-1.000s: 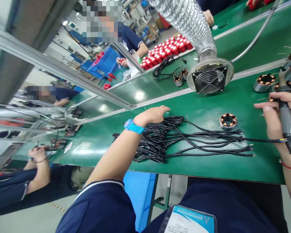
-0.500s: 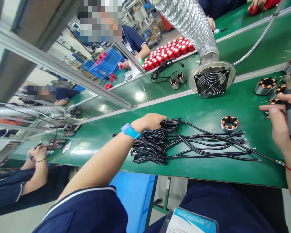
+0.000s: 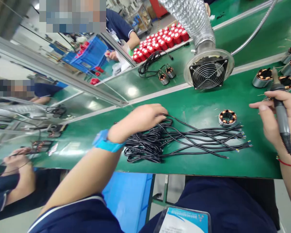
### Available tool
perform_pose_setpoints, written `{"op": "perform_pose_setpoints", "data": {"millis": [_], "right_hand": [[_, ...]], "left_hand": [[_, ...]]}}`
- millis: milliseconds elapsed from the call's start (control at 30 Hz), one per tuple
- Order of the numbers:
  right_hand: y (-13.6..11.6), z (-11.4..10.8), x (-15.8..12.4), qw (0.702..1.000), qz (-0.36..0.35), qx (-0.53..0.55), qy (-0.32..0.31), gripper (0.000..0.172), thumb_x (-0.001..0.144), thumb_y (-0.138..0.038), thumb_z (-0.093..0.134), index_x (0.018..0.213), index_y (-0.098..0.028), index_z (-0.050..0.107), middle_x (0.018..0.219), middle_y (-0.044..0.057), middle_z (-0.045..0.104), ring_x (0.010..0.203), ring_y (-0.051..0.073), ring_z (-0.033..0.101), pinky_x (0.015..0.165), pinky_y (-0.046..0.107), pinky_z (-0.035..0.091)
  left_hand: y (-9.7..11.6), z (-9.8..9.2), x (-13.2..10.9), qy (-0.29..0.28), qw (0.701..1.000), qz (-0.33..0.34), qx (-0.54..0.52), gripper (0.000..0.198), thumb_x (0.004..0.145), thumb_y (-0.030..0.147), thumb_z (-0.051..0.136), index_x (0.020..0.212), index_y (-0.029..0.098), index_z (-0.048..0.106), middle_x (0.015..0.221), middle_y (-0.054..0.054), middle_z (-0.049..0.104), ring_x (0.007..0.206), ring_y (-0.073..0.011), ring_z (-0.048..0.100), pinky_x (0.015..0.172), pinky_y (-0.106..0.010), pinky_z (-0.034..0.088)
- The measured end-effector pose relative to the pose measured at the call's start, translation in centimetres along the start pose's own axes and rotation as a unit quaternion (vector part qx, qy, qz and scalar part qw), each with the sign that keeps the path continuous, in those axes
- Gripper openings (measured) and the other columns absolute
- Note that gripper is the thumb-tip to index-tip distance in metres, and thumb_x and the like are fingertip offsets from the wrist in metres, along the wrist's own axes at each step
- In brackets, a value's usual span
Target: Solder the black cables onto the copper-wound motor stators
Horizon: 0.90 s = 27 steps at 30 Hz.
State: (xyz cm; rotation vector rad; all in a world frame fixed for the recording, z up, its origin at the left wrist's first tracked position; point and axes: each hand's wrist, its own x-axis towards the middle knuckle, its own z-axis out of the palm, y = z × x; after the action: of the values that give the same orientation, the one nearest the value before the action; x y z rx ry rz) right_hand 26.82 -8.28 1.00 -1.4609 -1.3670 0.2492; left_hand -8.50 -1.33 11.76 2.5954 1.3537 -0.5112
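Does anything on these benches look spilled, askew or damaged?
Nothing looks plainly damaged. Dark specks on the far green bench, right of the silver duct, might be a spill or loose bits; too small to tell. The black cables lie untidily, their lengths crossing.

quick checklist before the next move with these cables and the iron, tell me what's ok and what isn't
1. Soldering iron held in the right hand: ok, fingers wrapped around its grey handle.
2. Iron tip pointing away from the black cables: ok.
3. Left hand holding just one cable: cannot tell, its fingers hide the grip.
4. Cable ends separated: not ok, several lie close together and cables cross.
5. Lone copper-wound ring sitting flat on the bench: ok.
6. Fan running: cannot tell from a still.
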Motion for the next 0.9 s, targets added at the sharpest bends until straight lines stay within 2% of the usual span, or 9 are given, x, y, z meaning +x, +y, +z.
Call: {"op": "perform_pose_setpoints", "data": {"millis": [67,167,267,333,400,533,667,767,900], "right_hand": [[0.2,0.2,0.0,1.0,-0.018,0.0,-0.016,0.033,0.084,-0.03,0.059,0.117,-0.024,0.058,0.083,0.004,0.072,0.078,0.021,0.071,0.078,0.038,0.054],[0.3,0.4,-0.1,0.997,-0.047,-0.004,-0.063,0.034,0.084,-0.023,0.058,0.118,-0.025,0.056,0.084,0.003,0.073,0.077,0.019,0.07,0.077,0.035,0.055],[0.1,0.7,-0.4,0.991,-0.095,-0.004,-0.097,0.033,0.085,-0.02,0.056,0.117,-0.025,0.055,0.085,0.001,0.073,0.076,0.018,0.071,0.075,0.034,0.057],[-0.1,0.9,-0.7,0.986,-0.113,0.021,-0.119,0.031,0.086,-0.02,0.056,0.117,-0.025,0.054,0.088,0.001,0.073,0.077,0.018,0.071,0.074,0.034,0.058],[-0.7,1.1,-1.1,0.983,-0.087,0.07,-0.149,0.031,0.087,-0.022,0.056,0.118,-0.026,0.052,0.092,0.002,0.072,0.078,0.018,0.071,0.076,0.036,0.059],[-2.9,1.9,-1.4,0.963,0.02,0.206,-0.17,0.041,0.088,-0.026,0.059,0.125,-0.03,0.044,0.098,0.002,0.069,0.079,0.016,0.07,0.077,0.035,0.06],[-5.5,3.0,-0.8,0.954,0.063,0.246,-0.161,0.043,0.085,-0.024,0.062,0.123,-0.033,0.045,0.097,0.001,0.066,0.083,0.016,0.068,0.075,0.031,0.059],[-6.1,3.7,-0.4,0.948,0.086,0.267,-0.15,0.042,0.083,-0.022,0.063,0.121,-0.033,0.047,0.091,-0.001,0.066,0.082,0.015,0.067,0.07,0.028,0.058],[-5.3,4.0,-0.6,0.936,0.108,0.297,-0.152,0.039,0.082,-0.021,0.064,0.117,-0.031,0.05,0.082,-0.003,0.066,0.074,0.013,0.065,0.062,0.024,0.056]], "left_hand": [[4.5,1.0,2.1,-0.001,0.991,0.122,-0.054,0.028,0.096,0.027,0.042,0.108,0.017,0.064,0.105,-0.007,0.064,0.09,-0.0165,0.062,0.08,-0.028,0.047],[10.3,3.1,4.5,0.011,0.96,0.273,-0.062,0.033,0.095,0.033,0.045,0.122,0.02,0.058,0.112,-0.008,0.062,0.081,-0.0162,0.061,0.064,-0.026,0.045],[13.0,5.0,6.0,0.03,0.938,0.338,-0.073,0.029,0.095,0.033,0.044,0.113,0.017,0.061,0.109,-0.009,0.061,0.072,-0.0149,0.058,0.057,-0.027,0.04],[13.1,5.6,6.6,0.041,0.929,0.331,-0.162,0.021,0.094,0.028,0.045,0.098,0.016,0.062,0.099,-0.007,0.062,0.075,-0.0141,0.057,0.063,-0.026,0.042],[12.5,5.5,6.8,0.066,0.904,0.282,-0.315,0.016,0.091,0.029,0.051,0.087,0.016,0.06,0.086,-0.003,0.061,0.075,-0.0128,0.054,0.068,-0.025,0.042],[11.4,4.6,6.7,0.105,0.806,0.128,-0.568,0.027,0.082,0.041,0.061,0.075,0.016,0.051,0.063,0.005,0.043,0.057,-0.0074,0.036,0.055,-0.022,0.03],[11.0,4.5,6.8,0.079,0.736,0.1,-0.665,0.037,0.074,0.047,0.067,0.072,0.016,0.046,0.061,0.007,0.039,0.055,-0.0061,0.031,0.054,-0.022,0.026],[11.0,4.8,7.0,0.061,0.723,0.106,-0.68,0.035,0.074,0.044,0.068,0.073,0.016,0.046,0.062,0.006,0.041,0.056,-0.0061,0.032,0.055,-0.022,0.027],[11.0,5.1,7.1,0.045,0.733,0.104,-0.671,0.031,0.075,0.04,0.067,0.073,0.016,0.048,0.061,0.006,0.041,0.055,-0.0059,0.033,0.054,-0.022,0.026]]}}
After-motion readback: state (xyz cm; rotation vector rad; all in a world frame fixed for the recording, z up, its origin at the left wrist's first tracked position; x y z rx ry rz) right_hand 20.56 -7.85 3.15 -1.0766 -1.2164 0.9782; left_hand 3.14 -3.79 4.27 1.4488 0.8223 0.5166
